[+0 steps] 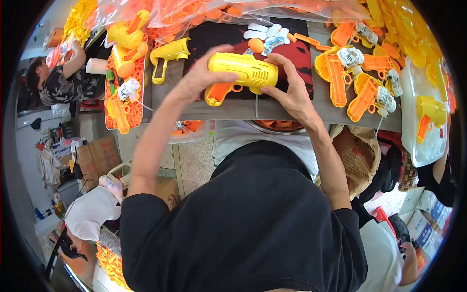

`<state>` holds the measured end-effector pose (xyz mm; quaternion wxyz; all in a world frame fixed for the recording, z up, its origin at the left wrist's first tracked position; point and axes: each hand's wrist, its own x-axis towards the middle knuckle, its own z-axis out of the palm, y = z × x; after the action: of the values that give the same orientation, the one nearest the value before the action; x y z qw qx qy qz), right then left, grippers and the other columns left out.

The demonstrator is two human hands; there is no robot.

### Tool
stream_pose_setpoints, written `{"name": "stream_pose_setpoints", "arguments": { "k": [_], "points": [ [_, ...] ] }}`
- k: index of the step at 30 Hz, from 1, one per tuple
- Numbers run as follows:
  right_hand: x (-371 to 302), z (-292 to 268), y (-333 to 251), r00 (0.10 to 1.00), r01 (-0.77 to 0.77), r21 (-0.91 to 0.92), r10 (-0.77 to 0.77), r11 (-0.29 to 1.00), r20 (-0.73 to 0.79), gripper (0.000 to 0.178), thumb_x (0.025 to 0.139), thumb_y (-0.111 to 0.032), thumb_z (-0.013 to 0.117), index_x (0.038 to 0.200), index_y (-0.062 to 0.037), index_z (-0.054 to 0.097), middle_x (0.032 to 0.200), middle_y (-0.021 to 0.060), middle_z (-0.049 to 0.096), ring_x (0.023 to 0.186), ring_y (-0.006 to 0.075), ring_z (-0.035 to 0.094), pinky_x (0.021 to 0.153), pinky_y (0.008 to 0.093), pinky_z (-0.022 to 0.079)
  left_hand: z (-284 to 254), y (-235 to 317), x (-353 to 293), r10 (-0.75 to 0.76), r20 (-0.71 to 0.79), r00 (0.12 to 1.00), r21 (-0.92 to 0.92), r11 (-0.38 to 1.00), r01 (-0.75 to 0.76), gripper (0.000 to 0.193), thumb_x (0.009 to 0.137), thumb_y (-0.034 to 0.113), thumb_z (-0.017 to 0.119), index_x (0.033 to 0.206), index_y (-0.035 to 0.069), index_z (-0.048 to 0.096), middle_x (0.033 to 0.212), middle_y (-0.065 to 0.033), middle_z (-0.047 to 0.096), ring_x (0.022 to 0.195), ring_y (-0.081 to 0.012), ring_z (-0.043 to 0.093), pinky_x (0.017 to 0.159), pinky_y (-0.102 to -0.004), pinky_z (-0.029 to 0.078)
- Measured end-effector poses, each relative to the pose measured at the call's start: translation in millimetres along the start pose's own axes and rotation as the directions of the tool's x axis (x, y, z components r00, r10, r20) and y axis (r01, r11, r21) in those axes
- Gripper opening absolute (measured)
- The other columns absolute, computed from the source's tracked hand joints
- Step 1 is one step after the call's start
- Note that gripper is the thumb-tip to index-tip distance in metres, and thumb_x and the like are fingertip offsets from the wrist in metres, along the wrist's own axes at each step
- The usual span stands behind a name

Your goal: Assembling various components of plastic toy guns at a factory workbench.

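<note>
I hold a yellow toy gun body point(245, 69) with an orange handle point(217, 93) in both hands above the dark red mat point(301, 53) on the table. My left hand point(202, 73) grips its left end near the orange handle. Around its right end, the fingers of my right hand point(288, 90) are closed. Just behind the toy lie an orange ball point(256, 45) and white plastic pieces point(261, 31).
Several half-built orange and yellow toy guns point(362, 80) lie to the right. A loose yellow shell point(169, 52) and a tray of orange parts point(124, 87) sit left. Bags of orange parts point(204, 12) line the back. Another person point(61, 80) works far left. Cardboard boxes point(97, 155) stand on the floor.
</note>
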<state>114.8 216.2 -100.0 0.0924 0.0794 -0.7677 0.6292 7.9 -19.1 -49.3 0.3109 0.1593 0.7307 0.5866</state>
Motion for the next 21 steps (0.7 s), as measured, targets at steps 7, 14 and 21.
{"name": "stream_pose_setpoints", "arguments": {
  "k": [7, 14, 21],
  "points": [
    [31, -14, -34, 0.96, -0.149, 0.062, 0.129, 0.987, 0.25, 0.052, 0.088, -0.017, 0.073, 0.133, -0.0013, 0.053, 0.129, 0.0101, 0.059, 0.122, 0.017, 0.053, 0.107, 0.0334, 0.04, 23, 21, -23, 0.153, 0.026, 0.988, 0.211, 0.965, -0.155, 0.057, 0.076, 0.014, 0.087, 0.124, 0.006, 0.057, 0.108, -0.0047, 0.066, 0.097, -0.0107, 0.064, 0.085, -0.0274, 0.053],
    [27, 14, -55, 0.99, 0.077, 0.102, -0.089, 0.992, 0.112, 0.067, 0.081, -0.026, 0.081, 0.137, -0.0029, 0.05, 0.124, 0.0089, 0.061, 0.113, 0.0207, 0.058, 0.101, 0.0353, 0.046, 35, 29, -23, 0.288, 0.039, 0.957, 0.413, 0.867, -0.278, 0.057, 0.074, 0.025, 0.087, 0.118, 0.005, 0.056, 0.104, -0.0117, 0.067, 0.093, -0.0212, 0.068, 0.081, -0.0343, 0.054],
    [33, 0, -56, 0.972, 0.201, -0.249, -0.161, 0.948, 0.172, 0.09, 0.075, -0.021, 0.088, 0.149, -0.0031, 0.039, 0.134, 0.0129, 0.054, 0.117, 0.0227, 0.058, 0.105, 0.0372, 0.045, 33, 41, -36, 0.534, 0.017, 0.845, 0.539, 0.707, -0.458, 0.059, 0.074, 0.02, 0.087, 0.122, 0.006, 0.056, 0.115, -0.0114, 0.065, 0.104, -0.02, 0.066, 0.09, -0.0328, 0.053]
  ]
}}
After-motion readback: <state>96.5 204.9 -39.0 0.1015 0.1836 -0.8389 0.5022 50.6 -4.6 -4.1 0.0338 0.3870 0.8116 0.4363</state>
